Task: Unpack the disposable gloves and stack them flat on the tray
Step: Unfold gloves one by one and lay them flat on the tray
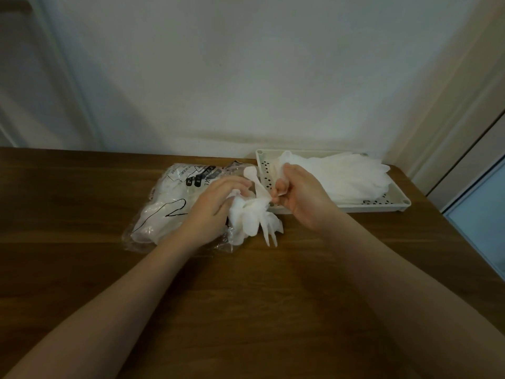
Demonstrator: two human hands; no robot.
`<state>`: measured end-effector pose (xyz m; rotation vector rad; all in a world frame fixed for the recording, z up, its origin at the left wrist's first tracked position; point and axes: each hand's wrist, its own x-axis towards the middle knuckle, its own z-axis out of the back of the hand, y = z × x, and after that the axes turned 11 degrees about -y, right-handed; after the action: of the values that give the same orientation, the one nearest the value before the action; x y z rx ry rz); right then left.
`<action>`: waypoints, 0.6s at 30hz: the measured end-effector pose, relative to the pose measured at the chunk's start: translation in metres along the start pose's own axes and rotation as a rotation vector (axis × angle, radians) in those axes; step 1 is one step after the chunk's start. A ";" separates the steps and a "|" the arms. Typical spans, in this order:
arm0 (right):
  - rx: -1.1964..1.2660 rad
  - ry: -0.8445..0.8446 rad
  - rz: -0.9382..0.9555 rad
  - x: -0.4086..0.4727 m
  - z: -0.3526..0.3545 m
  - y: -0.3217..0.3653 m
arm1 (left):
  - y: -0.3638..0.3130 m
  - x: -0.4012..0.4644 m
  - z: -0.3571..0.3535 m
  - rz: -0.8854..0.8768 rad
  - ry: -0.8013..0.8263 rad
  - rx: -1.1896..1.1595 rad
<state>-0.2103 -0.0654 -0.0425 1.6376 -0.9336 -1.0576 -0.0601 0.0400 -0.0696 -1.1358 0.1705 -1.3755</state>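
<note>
Both forearms reach in over the wooden table [246,310]. Left hand [218,203] is curled round a crumpled glove [251,217]; same glove is pinched at its upper end by right hand [297,195], just above table. Behind & right of the grip, stacked gloves [352,176] lie flat on the perforated tray [382,205]. Left of grip, pkg [169,206] looks partly full, so task is judged approx. midway. Plain pale wall [246,77] behind.

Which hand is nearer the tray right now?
The right hand. It holds one end of the crumpled glove at the tray's near-left corner; the left hand grips the glove farther left, over the plastic bag.
</note>
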 end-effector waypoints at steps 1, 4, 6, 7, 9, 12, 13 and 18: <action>-0.265 0.037 0.147 -0.002 0.003 0.001 | -0.001 0.000 0.001 0.011 0.014 -0.006; -0.919 0.141 0.504 -0.003 0.011 0.002 | -0.008 0.003 0.001 0.058 0.098 0.067; -1.182 0.212 0.622 -0.004 0.012 0.001 | -0.013 0.005 -0.002 0.072 0.147 0.230; -1.265 0.237 0.663 -0.004 0.013 0.000 | -0.013 0.006 -0.003 0.064 0.165 0.309; -1.343 0.266 0.701 -0.004 0.014 0.000 | -0.013 0.006 -0.004 0.009 0.217 0.418; -1.422 0.214 0.724 -0.005 0.016 0.004 | -0.013 0.006 -0.004 -0.038 0.329 0.514; -1.432 0.183 0.742 -0.004 0.016 0.005 | -0.013 0.006 -0.005 -0.040 0.375 0.550; -1.338 0.048 0.753 0.007 0.018 0.010 | -0.015 0.010 -0.005 -0.170 0.482 0.730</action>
<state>-0.2256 -0.0799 -0.0380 0.1564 -0.4764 -0.7588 -0.0709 0.0325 -0.0567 -0.2083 -0.0885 -1.6526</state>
